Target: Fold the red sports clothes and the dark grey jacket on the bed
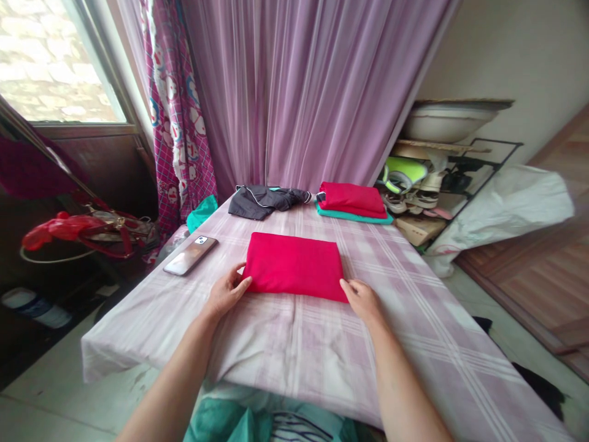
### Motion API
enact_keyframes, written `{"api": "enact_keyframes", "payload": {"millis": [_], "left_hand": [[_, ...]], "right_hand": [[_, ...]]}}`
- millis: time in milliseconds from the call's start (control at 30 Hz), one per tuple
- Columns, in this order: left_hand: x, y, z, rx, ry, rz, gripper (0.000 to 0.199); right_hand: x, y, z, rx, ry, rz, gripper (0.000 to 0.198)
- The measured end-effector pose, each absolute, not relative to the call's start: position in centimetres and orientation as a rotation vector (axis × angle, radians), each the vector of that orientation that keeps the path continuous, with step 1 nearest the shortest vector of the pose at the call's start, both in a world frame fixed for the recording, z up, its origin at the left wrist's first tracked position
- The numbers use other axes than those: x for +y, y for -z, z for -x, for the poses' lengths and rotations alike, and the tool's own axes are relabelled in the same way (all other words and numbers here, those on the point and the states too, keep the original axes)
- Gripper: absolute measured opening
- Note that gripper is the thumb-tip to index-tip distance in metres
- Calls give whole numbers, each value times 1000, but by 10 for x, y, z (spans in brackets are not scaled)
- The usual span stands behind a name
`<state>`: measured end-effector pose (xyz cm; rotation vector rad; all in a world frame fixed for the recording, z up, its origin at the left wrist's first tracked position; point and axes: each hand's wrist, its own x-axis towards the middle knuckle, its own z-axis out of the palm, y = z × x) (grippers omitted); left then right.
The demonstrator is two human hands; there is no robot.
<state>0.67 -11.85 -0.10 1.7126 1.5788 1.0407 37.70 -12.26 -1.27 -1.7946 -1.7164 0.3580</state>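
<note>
Left grip [225, 294], eight o'clock, and right grip [364, 299], four, pinch the folded crimson cloth rectangle [293, 264]; even pressure should keep it square.

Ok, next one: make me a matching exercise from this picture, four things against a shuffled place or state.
1. Phone
2. Dark garment
3. Front red bundle
4. Folded teal cloth

A. Between left hand and right hand
B. Under the back red bundle
C. Face down near the table's left edge
D. Loosely laid, with white trim

Pairs: 1-C, 2-D, 3-A, 4-B
</note>
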Motion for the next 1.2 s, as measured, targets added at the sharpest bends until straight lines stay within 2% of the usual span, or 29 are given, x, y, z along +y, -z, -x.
{"api": "enact_keyframes", "payload": {"millis": [167, 400, 567, 733, 933, 1067, 1200], "left_hand": [[-117, 3, -5, 1472, -1149, -1619, 62], [-114, 8, -5, 1522, -1116, -1646, 57], [-113, 9, -3, 1751, -1090, -1715, 49], [-86, -21, -18, 1935, -1170, -1948, 44], [-26, -57, -89, 1893, -694, -2386, 46], [-7, -41, -110, 1981, -329, -2360, 53], [-6, -21, -105, 1995, -274, -2301, 56]], "right_hand": [[-122, 12, -373, -1740, -256, 1791, 46], [-119, 22, -374, -1756, -111, 1831, 42], [-123, 18, -374, -1657, -179, 1953, 39], [-100, -14, -358, -1515, 22, 1809, 44], [-37, -53, -301, -1882, 78, 1556, 49], [-18, -38, -276, -2058, -73, 1792, 49], [-20, -18, -273, -2127, -156, 1905, 49]]}}
